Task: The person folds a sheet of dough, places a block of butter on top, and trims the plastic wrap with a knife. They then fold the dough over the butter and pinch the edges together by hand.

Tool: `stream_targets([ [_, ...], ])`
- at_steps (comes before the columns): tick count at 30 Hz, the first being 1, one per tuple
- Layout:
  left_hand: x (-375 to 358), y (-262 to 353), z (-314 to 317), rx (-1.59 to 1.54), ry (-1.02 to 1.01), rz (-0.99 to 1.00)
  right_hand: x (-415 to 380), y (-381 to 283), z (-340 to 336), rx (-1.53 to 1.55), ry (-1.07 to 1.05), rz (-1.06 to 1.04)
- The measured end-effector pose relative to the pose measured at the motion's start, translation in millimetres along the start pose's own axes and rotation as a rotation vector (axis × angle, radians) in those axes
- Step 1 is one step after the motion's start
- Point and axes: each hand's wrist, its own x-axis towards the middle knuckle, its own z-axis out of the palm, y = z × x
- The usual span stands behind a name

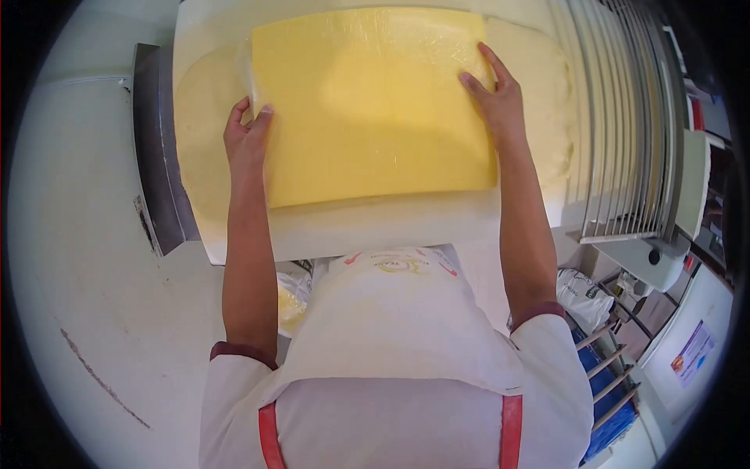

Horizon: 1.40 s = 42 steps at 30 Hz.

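Note:
A wide yellow sheet (pixel 375 109) with shiny clear film on its surface lies between my hands. Beneath it, a pale flattened dough (pixel 539 78) spreads over the white work surface (pixel 351 234). My left hand (pixel 248 137) is at the sheet's left edge, its thumb and fingers closed on the film or edge there. At the upper right edge, my right hand (pixel 496 90) has its thumb on top of the sheet and its fingers along the side, gripping that edge.
A metal wire guard (pixel 625 117) stands at the right end of the work surface, and a dark metal edge (pixel 160 148) at the left. Plastic bags (pixel 582 297) and a rack with blue contents (pixel 605 391) are at the lower right.

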Motion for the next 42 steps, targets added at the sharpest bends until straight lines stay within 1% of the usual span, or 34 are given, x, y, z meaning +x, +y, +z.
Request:
stream_targets([
  [3, 1.8, -8.2, -5.3, 0.032, -0.012, 0.043, -3.7, -7.5, -2.4, -0.106, 0.024, 0.031],
  [6, -8.5, -9.4, -8.5, 0.113, 0.009, 0.063, 1.5, 2.3, -5.0, -0.140, -0.024, 0.019],
  [9, -29.6, -1.6, -4.3, 0.140, 0.045, 0.079, -7.3, -4.1, -5.7, -0.324, 0.039, -0.090],
  [12, -46.4, -0.8, -11.9, 0.137, 0.052, 0.068, -31.8, -24.7, -10.0, -0.501, 0.116, -0.009],
  [13, -52.4, -3.9, -17.7, 0.142, 0.052, 0.057, -47.7, -12.4, -16.2, -0.564, 0.262, -0.226],
  [14, -65.3, -4.1, -23.3, 0.010, 0.062, 0.087, -65.3, 2.2, -22.9, -0.611, 0.402, -0.452],
  [15, -82.2, -4.5, -37.5, -0.118, 0.084, 0.122, -88.5, 12.4, -37.7, -0.398, 0.402, -0.585],
  [16, -96.5, -17.4, -67.2, -0.069, 0.081, 0.107, -120.8, 17.8, -47.9, -0.301, 0.399, -0.422],
  [17, -112.0, -33.7, -96.6, -0.025, 0.083, 0.091, -155.4, 22.2, -59.6, -0.175, 0.388, -0.310],
  [18, -137.6, -47.3, -112.4, -0.075, 0.031, -0.103, -183.8, 43.7, -71.3, -0.096, 0.347, -0.221],
  [19, -160.3, -58.9, -111.6, -0.134, -0.024, -0.300, -212.8, 50.2, -76.0, 0.005, 0.245, 0.001],
  [20, -182.1, -59.0, -91.6, -0.096, -0.125, -0.452, -229.9, 57.1, -68.7, 0.218, 0.098, 0.109],
  [21, -199.2, -40.0, -52.2, -0.112, -0.218, -0.520, -241.1, 61.3, -59.6, 0.423, -0.050, 0.228],
  [22, -198.5, -44.6, -31.9, -0.233, -0.281, -0.521, -243.4, 54.5, -46.4, 0.411, -0.271, 0.284],
  [23, -190.3, -45.1, -17.9, -0.356, -0.361, -0.511, -235.3, 7.4, -41.2, 0.312, -0.500, 0.517],
  [25, -172.8, -51.6, -8.0, -0.467, -0.326, -0.543, -221.8, 12.6, -4.7, 0.791, -0.719, 0.672],
  [26, -164.9, -55.0, -6.7, -0.527, -0.312, -0.558, -211.9, 18.7, 13.7, 0.880, -0.803, 0.709],
  [27, -159.7, -55.9, -10.1, -0.507, -0.288, -0.525, -202.2, 22.7, 32.5, 0.969, -0.884, 0.750],
  [29, -149.8, -55.0, -23.9, -0.476, -0.235, -0.464, -183.8, 11.4, 85.0, 1.076, -0.871, 0.695],
  [30, -146.1, -53.1, -28.1, -0.469, -0.230, -0.471, -181.6, 8.0, 98.9, 1.126, -0.864, 0.677],
  [32, -140.7, -44.6, -39.2, -0.451, -0.216, -0.495, -189.2, 4.5, 103.5, 1.094, -0.822, 0.739],
  [33, -141.8, -40.6, -46.3, -0.410, -0.242, -0.512, -194.8, 2.4, 107.4, 1.085, -0.796, 0.770],
  [36, -132.0, -34.3, -83.6, -0.385, -0.093, -0.509, -207.4, -7.7, 127.9, 1.108, -0.796, 0.838],
  [37, -120.3, -34.8, -86.9, -0.259, -0.153, -0.471, -208.0, -8.4, 142.2, 1.131, -0.801, 0.809],
  [39, -121.1, -38.0, -91.0, -0.287, -0.077, -0.447, -193.1, -9.3, 166.6, 1.172, -0.809, 0.740],
  [40, -113.5, -33.8, -87.2, -0.294, -0.059, -0.423, -192.1, -8.1, 159.7, 1.138, -0.818, 0.731],
  [41, -116.5, -31.2, -88.4, -0.318, -0.083, -0.451, -197.4, -4.7, 146.3, 1.107, -0.811, 0.727],
  [42, -121.7, -27.0, -89.0, -0.255, -0.086, -0.439, -203.5, -2.7, 128.8, 1.072, -0.798, 0.726],
])
